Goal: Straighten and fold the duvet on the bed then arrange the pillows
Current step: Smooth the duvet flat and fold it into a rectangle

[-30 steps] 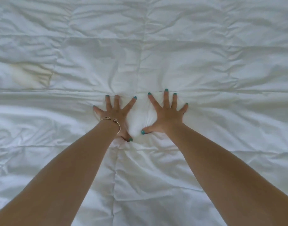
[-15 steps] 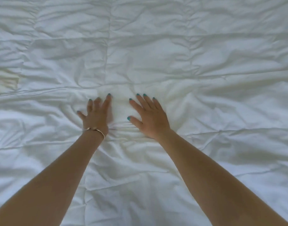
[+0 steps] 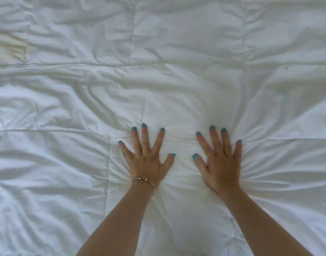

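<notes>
Left hand [image 3: 148,159], right hand [image 3: 220,161] pressed flat, fingers spread wide, on duvet [image 3: 177,80]; nothing held. Risk: fabric bunched into new creases if pushed unevenly.

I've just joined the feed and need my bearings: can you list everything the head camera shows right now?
duvet: one, white, quilted and wrinkled, fills the whole view; a yellowish patch at its far left edge.
bracelet: one, metal open bangle, on the left wrist.
left hand: one, fingers spread straight, teal nails, pressed flat on the duvet left of centre.
right hand: one, fingers straight, teal nails, pressed flat on the duvet right of centre, apart from the left hand; creases fan out from it.
No pillows or bed frame in view.
</notes>
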